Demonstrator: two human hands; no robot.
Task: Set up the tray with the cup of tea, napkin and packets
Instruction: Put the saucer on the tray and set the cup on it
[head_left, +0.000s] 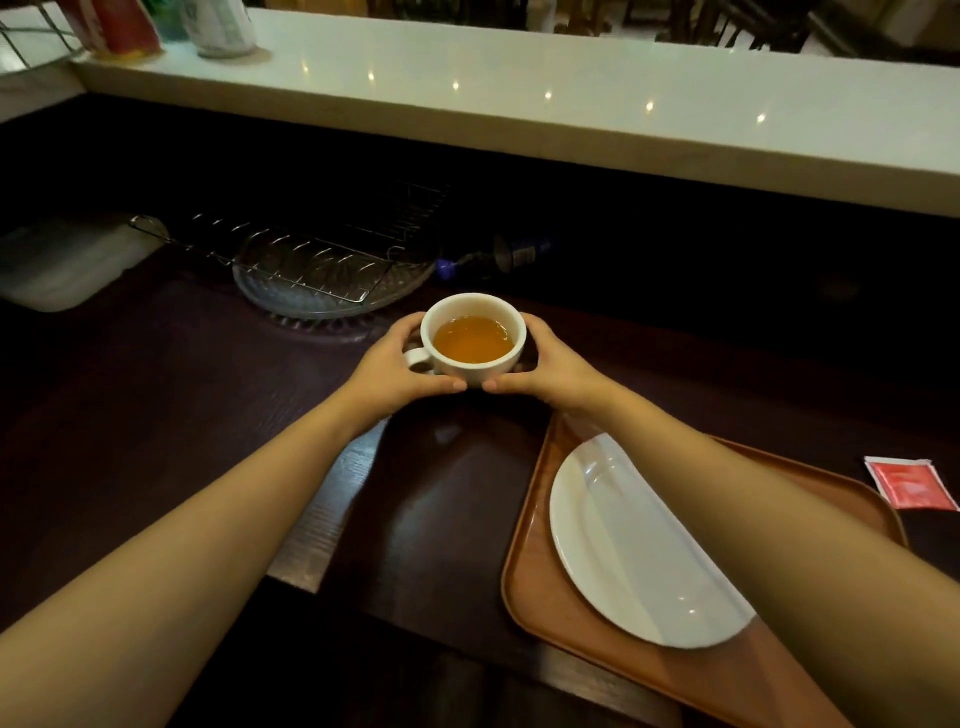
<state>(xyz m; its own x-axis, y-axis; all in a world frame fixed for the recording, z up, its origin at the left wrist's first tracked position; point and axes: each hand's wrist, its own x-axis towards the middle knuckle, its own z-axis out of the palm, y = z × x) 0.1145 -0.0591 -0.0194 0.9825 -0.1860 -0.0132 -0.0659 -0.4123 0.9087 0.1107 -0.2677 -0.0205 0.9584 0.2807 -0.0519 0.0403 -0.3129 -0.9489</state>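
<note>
Beyond the tray (524, 545), on the dark surface (156, 415), sits the cup (474, 338), approx. three-quarters full of tea. Both hands wrap it: left hand (400, 371) on the handle side, right hand (553, 364) opposite, fingers (457, 385) clenched round the wall w/ thumbs nearly meeting in front. Two-handed hold probably b/c the tea would slosh w/ one. Whether it's lifted off yet, can't tell. Plate (623, 545) waits on the tray, partly under the right forearm, likely the cup's landing spot. Red packet (911, 483) lies off the tray, to its right; no napkin seen. Next: carry level, slowly.
</note>
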